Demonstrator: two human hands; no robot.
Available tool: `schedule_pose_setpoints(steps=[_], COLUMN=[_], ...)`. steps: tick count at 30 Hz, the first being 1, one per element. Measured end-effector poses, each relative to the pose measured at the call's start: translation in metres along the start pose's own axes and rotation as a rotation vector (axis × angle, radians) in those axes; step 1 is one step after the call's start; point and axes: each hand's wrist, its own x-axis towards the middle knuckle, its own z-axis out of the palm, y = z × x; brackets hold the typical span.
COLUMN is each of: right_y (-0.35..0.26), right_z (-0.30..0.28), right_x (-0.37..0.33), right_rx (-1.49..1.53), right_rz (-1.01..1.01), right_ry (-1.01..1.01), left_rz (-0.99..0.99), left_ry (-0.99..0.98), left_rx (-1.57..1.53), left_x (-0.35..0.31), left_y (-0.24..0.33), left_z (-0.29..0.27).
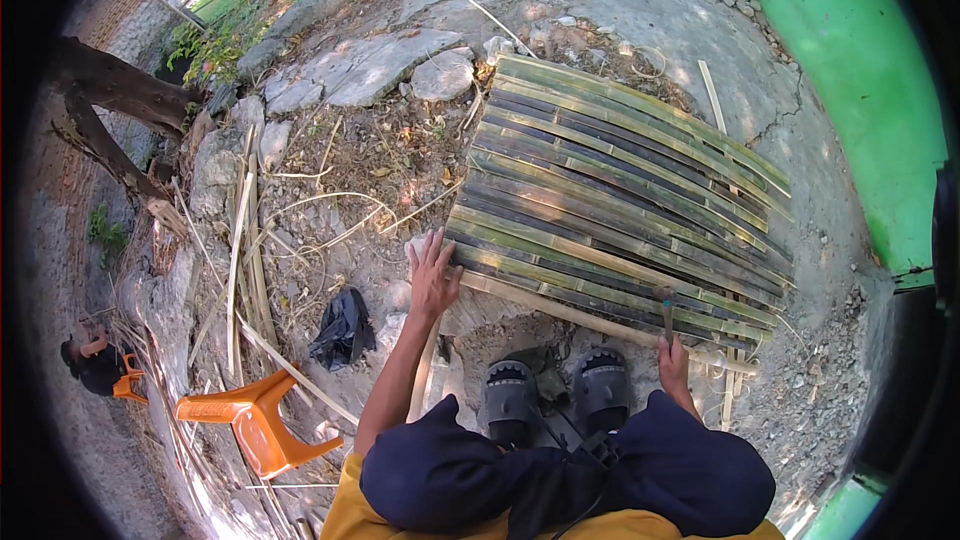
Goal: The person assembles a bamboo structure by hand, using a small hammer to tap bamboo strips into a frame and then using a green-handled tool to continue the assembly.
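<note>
A panel of split bamboo slats (610, 205), green and dark, lies on the ground in front of me, its slats side by side. My left hand (433, 275) rests on the panel's near left corner with fingers stretched out. Close to the near edge, towards the right, my right hand (674, 364) is closed around the handle of what looks like a small hammer (668, 318). Its head is over the nearest slats; whether it touches them I cannot tell. A pale bamboo strip (560, 313) runs along the near edge.
An orange plastic stool (262, 423) lies tipped over at the lower left, near a black plastic bag (343, 328). Loose bamboo strips (243, 260) and flat stones (375, 68) are scattered leftward. A green wall (850, 80) stands right. Another person (95, 365) sits far left.
</note>
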Motion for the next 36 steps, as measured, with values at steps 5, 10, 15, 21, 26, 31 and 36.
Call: schedule_pose_setpoints(steps=[5,10,15,21,26,31,36], right_y=[0.004,0.000,-0.010,-0.001,0.002,0.001,0.001], right_z=[0.001,-0.005,0.006,-0.002,0.003,0.004,-0.001], right_x=[0.000,0.001,-0.002,0.001,0.003,0.004,0.004], right_rx=[-0.003,0.004,0.040,0.022,0.022,0.018,0.010], right_rz=[-0.017,-0.019,-0.004,-0.024,-0.026,-0.022,-0.023], right_ry=[0.005,0.013,0.004,0.031,0.017,0.005,0.002], left_rz=[0.023,-0.047,-0.015,0.038,0.034,0.020,0.012], left_ry=[-0.021,-0.010,-0.017,0.015,0.016,-0.019,-0.034], left_rx=[-0.033,-0.165,-0.071,-0.048,-0.044,-0.035,-0.099], left_x=[-0.001,-0.007,-0.010,-0.003,-0.002,0.002,0.007], left_y=[-0.006,-0.007,-0.011,-0.004,-0.006,-0.010,-0.016], left_z=[-0.002,0.009,0.008,0.005,-0.001,-0.004,-0.002])
